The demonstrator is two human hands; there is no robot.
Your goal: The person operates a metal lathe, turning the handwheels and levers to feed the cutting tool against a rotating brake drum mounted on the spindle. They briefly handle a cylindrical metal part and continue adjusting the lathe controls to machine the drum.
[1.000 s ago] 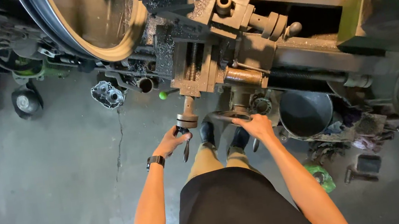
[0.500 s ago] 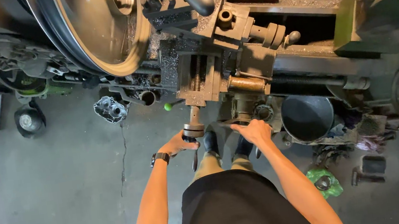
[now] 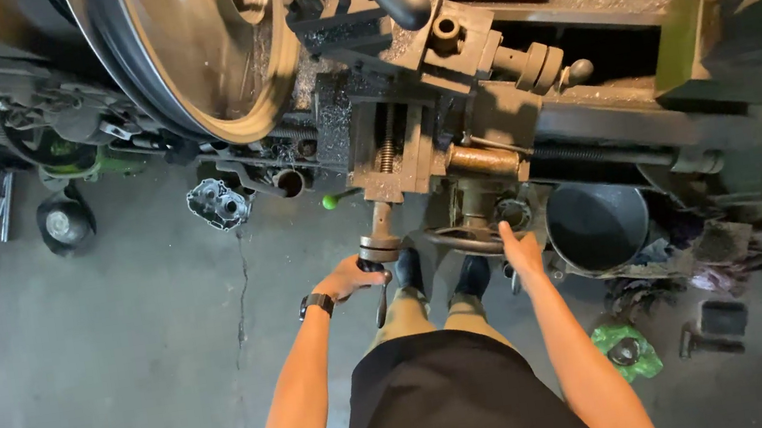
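Lathe work underway: left hand (image 3: 347,276) gripping cross-slide crank (image 3: 375,256); right hand (image 3: 521,249) open against handwheel (image 3: 464,240); disc (image 3: 199,51) spinning.

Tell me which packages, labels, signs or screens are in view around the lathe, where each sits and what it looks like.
Green wrapper or bag: on the floor right of the person's legs, crumpled, bright green, with a dark round part lying on it.
Wristwatch: on the left wrist, black band; its face is too small to tell whether it is a screen.
No signs or readable labels show on the lathe.
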